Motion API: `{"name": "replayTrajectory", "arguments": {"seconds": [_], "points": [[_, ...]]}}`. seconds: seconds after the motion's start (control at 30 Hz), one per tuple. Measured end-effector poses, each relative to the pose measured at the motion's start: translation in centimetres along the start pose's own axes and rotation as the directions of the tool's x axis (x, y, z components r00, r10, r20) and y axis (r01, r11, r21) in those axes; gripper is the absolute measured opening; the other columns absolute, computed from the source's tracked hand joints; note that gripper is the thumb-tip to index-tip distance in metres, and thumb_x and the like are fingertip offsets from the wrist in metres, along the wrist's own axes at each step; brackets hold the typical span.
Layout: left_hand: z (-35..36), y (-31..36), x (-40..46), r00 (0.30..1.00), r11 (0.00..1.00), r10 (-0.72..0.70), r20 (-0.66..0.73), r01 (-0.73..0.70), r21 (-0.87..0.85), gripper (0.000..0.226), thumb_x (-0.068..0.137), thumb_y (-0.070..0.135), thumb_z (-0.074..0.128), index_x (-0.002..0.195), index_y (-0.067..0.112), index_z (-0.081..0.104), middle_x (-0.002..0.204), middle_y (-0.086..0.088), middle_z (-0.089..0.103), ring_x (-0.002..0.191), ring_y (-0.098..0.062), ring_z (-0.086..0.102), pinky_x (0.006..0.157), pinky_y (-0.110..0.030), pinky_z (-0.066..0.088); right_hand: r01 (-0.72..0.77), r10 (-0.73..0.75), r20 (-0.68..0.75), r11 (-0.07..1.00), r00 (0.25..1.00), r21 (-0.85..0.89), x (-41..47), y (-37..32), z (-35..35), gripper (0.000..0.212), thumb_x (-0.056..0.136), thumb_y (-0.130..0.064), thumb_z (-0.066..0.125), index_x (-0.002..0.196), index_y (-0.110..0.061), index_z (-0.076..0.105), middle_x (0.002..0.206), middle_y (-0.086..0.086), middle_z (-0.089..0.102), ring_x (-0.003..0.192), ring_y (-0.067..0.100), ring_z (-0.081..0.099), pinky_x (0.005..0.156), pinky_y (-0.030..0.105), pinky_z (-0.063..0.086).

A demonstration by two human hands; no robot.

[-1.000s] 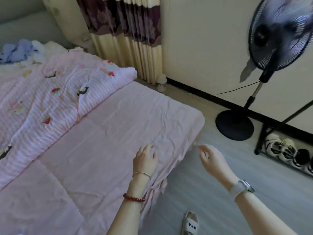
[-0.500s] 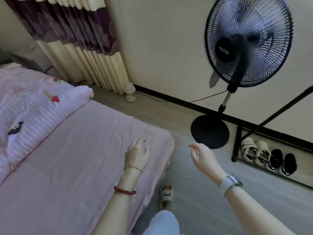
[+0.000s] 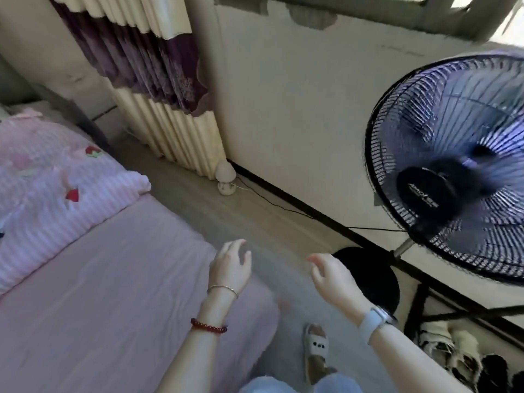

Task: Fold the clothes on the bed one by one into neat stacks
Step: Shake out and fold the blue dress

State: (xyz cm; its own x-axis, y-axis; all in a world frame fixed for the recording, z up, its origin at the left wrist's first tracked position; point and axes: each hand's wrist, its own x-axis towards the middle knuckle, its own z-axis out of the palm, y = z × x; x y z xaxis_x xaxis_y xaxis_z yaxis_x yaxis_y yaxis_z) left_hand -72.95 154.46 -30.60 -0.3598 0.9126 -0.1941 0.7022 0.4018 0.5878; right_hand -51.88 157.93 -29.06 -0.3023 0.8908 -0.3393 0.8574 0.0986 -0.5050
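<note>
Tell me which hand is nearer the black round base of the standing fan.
Right. The right hand hovers just beside the black round fan base, overlapping its edge in view. The left hand hovers farther off, over the pink bed sheet's edge.

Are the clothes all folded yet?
No folded stack shows on the pink sheet. The left hand and right hand are both empty, fingers relaxed, near the bed's corner. No clothes are in view, only a striped quilt, so the folding looks not yet begun.
</note>
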Motion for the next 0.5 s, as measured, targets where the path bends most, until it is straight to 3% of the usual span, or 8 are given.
{"name": "replayTrajectory", "arguments": {"seconds": [0.23, 0.33, 0.5], "points": [[2.4, 4.9, 5.4, 0.986, 0.982, -0.161, -0.041, 0.157, -0.103, 0.036, 0.095, 0.025, 0.045, 0.13, 0.018, 0.049, 0.135, -0.001, 0.047, 0.119, -0.02, 0.049, 0.101, -0.034, 0.037, 0.159, -0.156, 0.086, 0.987, 0.984, -0.036, 9.9, -0.3, -4.4, 0.029, 0.098, -0.017, 0.037, 0.118, -0.012, 0.057, 0.114, 0.005, 0.058, 0.109, 0.022, 0.052, 0.092, 0.035, 0.042], [1.7, 5.0, 7.8, 0.968, 0.968, -0.228, -0.106, 0.213, -0.133, 0.035, 0.095, 0.023, 0.047, 0.129, 0.016, 0.05, 0.132, -0.005, 0.05, 0.119, -0.021, 0.048, 0.096, -0.029, 0.037, 0.228, -0.218, 0.148, 0.972, 0.965, -0.055, 13.9, -2.1, -5.0, 0.029, 0.096, -0.014, 0.037, 0.113, -0.006, 0.058, 0.111, 0.009, 0.059, 0.106, 0.024, 0.053, 0.091, 0.036, 0.043], [-0.3, 3.0, 13.4, 0.932, 0.942, -0.322, -0.167, 0.298, -0.153, 0.035, 0.094, 0.021, 0.049, 0.128, 0.013, 0.052, 0.129, -0.008, 0.052, 0.119, -0.024, 0.048, 0.098, -0.032, 0.037, 0.259, -0.244, 0.221, 0.965, 0.944, -0.044, 21.1, -5.9, -4.5, 0.027, 0.096, -0.013, 0.037, 0.11, -0.003, 0.057, 0.111, 0.011, 0.058, 0.105, 0.027, 0.052, 0.09, 0.036, 0.042]]}}
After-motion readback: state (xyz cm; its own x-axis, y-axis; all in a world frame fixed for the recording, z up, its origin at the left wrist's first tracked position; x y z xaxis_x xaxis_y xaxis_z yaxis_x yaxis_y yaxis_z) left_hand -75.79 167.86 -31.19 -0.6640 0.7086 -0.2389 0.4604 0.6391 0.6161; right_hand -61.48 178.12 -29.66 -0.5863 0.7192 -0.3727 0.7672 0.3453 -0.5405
